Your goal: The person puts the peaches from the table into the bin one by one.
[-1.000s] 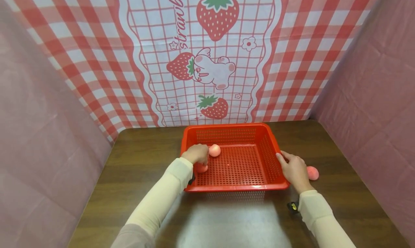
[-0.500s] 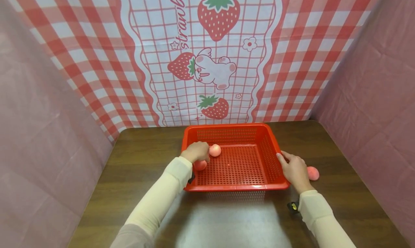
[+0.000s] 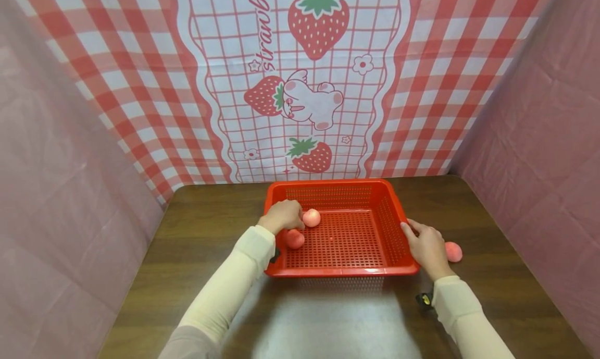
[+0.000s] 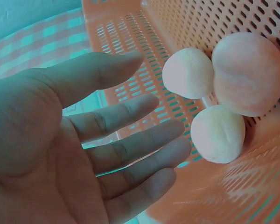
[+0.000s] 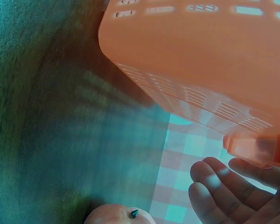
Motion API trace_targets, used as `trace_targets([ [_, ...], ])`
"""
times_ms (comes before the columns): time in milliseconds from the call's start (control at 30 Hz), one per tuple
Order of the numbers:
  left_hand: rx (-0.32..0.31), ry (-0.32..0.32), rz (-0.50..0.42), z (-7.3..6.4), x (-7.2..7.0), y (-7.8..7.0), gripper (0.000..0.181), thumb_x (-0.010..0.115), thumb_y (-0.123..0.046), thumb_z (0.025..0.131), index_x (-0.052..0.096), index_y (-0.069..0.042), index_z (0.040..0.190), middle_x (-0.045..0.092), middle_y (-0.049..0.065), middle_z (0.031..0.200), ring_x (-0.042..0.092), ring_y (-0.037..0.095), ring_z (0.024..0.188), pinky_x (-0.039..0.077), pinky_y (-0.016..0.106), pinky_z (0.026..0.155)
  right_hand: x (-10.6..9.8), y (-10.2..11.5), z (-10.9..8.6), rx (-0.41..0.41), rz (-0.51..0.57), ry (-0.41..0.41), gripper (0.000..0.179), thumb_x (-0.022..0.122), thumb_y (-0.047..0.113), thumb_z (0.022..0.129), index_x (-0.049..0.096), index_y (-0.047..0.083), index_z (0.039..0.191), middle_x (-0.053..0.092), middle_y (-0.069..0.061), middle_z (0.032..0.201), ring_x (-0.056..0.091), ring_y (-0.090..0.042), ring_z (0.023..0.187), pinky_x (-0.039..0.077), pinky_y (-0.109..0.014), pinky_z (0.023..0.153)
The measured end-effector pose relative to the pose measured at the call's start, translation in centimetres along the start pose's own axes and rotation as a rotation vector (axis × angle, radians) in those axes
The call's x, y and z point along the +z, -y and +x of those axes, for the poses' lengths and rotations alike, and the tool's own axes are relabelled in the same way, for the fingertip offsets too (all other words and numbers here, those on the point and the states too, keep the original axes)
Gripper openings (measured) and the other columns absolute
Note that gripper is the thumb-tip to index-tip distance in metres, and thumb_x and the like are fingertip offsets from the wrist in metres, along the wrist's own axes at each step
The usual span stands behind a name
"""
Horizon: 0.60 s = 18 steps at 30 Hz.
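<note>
A red plastic basket point(image 3: 337, 271) with perforated walls sits on the table. My left hand point(image 3: 283, 215) is inside its left end, fingers spread and apart from the fruit in the left wrist view. Beside the fingertips lie a large peach point(image 4: 249, 74) and two smaller peaches, one upper point(image 4: 188, 73) and one lower point(image 4: 218, 134). In the head view a pale peach point(image 3: 311, 218) and a redder peach point(image 3: 295, 239) show near the hand; the third is hidden. My right hand point(image 3: 427, 247) grips the basket's right rim, thumb on top and fingers outside under the edge.
Another peach point(image 3: 453, 251), with a small green stem in the right wrist view, lies on the wooden table point(image 3: 197, 234) just right of my right hand. A checked strawberry cloth point(image 3: 187, 140) hangs behind the table, and pink cloth point(image 3: 529, 140) hangs at both sides.
My left hand has let go of the redder peach and moved slightly up and away, leaving it on the basket's floor. The right hand keeps its hold on the rim.
</note>
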<state>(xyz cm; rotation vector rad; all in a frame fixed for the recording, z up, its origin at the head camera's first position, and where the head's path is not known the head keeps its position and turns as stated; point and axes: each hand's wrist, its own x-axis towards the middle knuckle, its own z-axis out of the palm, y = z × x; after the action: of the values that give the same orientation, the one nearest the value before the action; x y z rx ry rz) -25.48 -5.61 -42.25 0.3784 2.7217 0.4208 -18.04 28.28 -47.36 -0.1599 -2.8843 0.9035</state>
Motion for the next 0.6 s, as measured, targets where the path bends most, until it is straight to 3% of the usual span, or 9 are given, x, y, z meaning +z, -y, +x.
trace_targets([
  [200, -0.012, -0.009, -0.016, -0.48, -0.56, 0.02, 0.014, 0.073, -0.024, 0.085, 0.066, -0.013, 0.083, 0.059, -0.001, 0.076, 0.05, 0.017, 0.071, 0.041, 0.03, 0.065, 0.06, -0.05, 0.02, 0.008, 0.002, 0.01, 0.059, 0.045, 0.043, 0.102, 0.051, -0.003, 0.137, 0.059, -0.031, 0.127, 0.058, -0.036, 0.091, 0.05, -0.05, 0.084],
  [433, 0.011, -0.013, 0.014, -0.64, -0.82, 0.17, 0.017, 0.072, -0.025, 0.086, 0.063, -0.011, 0.081, 0.05, -0.001, 0.068, 0.045, 0.015, 0.065, 0.036, 0.028, 0.06, -0.01, -0.01, 0.06, 0.018, 0.007, 0.007, 0.059, 0.045, 0.044, 0.101, 0.051, -0.002, 0.137, 0.057, -0.031, 0.129, 0.059, -0.041, 0.102, 0.046, -0.057, 0.093],
  [600, 0.011, -0.032, 0.01, -0.79, -1.03, 0.42, 0.016, 0.072, -0.026, 0.085, 0.068, -0.012, 0.09, 0.064, 0.001, 0.084, 0.053, 0.016, 0.072, 0.043, 0.03, 0.065, 0.01, 0.06, 0.05, 0.011, 0.012, 0.0, 0.058, 0.046, 0.043, 0.101, 0.052, -0.003, 0.137, 0.057, -0.031, 0.128, 0.059, -0.041, 0.1, 0.048, -0.056, 0.091],
])
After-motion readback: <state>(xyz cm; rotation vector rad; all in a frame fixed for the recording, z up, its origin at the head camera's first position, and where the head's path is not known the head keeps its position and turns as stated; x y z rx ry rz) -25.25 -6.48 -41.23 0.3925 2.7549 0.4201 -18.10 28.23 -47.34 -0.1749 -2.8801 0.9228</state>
